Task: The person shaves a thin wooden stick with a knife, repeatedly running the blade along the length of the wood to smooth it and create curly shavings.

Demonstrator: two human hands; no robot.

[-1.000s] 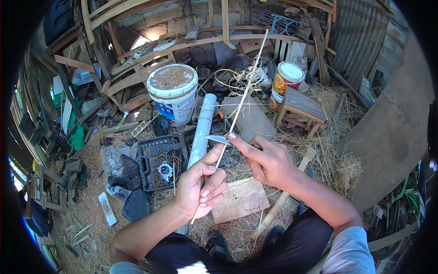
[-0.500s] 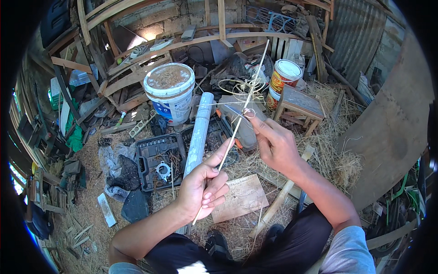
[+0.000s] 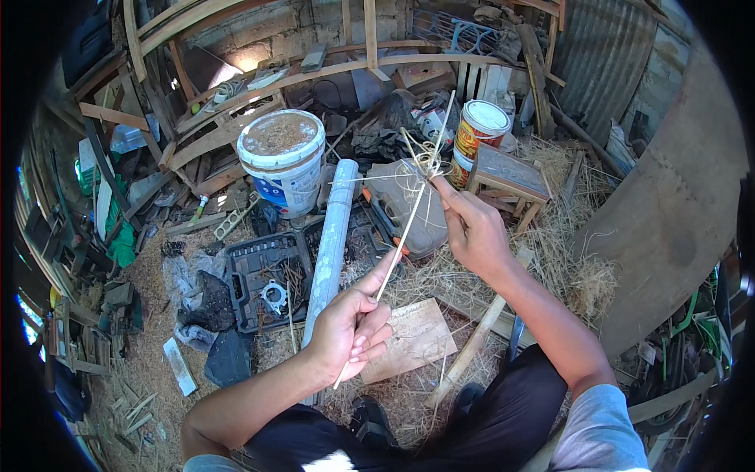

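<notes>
My left hand (image 3: 350,334) is closed around the lower part of a long, thin, pale strip (image 3: 410,216), apparently wood or bamboo, held at a slant. My right hand (image 3: 476,228) is higher up with fingers closed on a small knife at the strip, whose blade is hard to make out among thin curled shavings (image 3: 425,148) still attached there. Behind the hands lie a grey pipe (image 3: 330,236), a closed tool case (image 3: 397,197) with orange latches and an open dark case (image 3: 252,279). A flat board (image 3: 405,346) lies below my hands.
A white bucket (image 3: 279,185), stacked round cans (image 3: 480,126) and a low wooden stool (image 3: 507,177) stand around. Wooden frames (image 3: 314,71) are stacked behind. Straw (image 3: 590,287) and offcuts (image 3: 138,417) litter the floor; a large sheet (image 3: 645,236) leans at the right.
My right hand and the knife have slid up the strip, away from my left hand. The curls now bunch higher beside the blade, and the strip's tip sits lower in view.
</notes>
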